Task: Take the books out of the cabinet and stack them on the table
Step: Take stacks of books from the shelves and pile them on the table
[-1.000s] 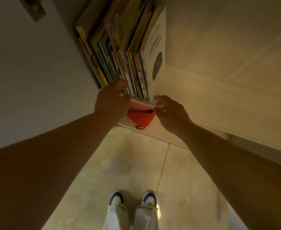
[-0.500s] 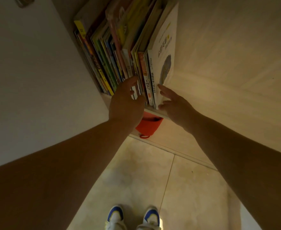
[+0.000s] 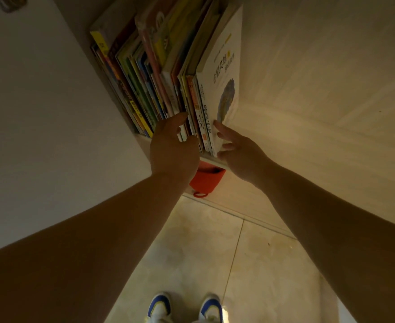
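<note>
Nearest, at the bottom edge: two white shoes with blue toes [image 3: 184,308] on pale floor tiles [image 3: 203,252]. No table in sight anywhere.

Further out, two bare forearms reaching up and forward toward the cabinet. Left hand [image 3: 172,145] at the spines in the middle of the row, fingers straight and relaxed, fingertips [image 3: 183,116] laid against or slipped just between the thin volumes; nothing gripped. Right hand [image 3: 236,150] beside the outermost white book [image 3: 224,73], fingers spread, index tip touching the lower corner of its cover, likewise clasping nothing. Whether that tip presses the cover or merely brushes it, hard to tell in this dim, warped view.

Just below the shelf edge [image 3: 211,159], partly hidden behind the left wrist: a red pouch-like item [image 3: 207,183] with a small loop hanging down.

Beyond the hands, the books [image 3: 159,73] themselves: a tight upright row on the cabinet shelf, leaning slightly, spines outward. Mostly thin, tall picture-book formats with glossy covers, so likely light singly but slick and floppy, prone to fan out or slide if taken loosely. As a bundle, probably hefty. Best hold, by this judgement: one palm flat on each outer face of a chosen batch, squeezing inward low near the spines, then drawing the batch straight out along the shelf. The white book at the right end looks thicker and stiffer, a good bookend for such a clamp.

Farthest: plain wall [image 3: 40,101] to the left, pale wood-grain cabinet panel [image 3: 331,89] to the right.
</note>
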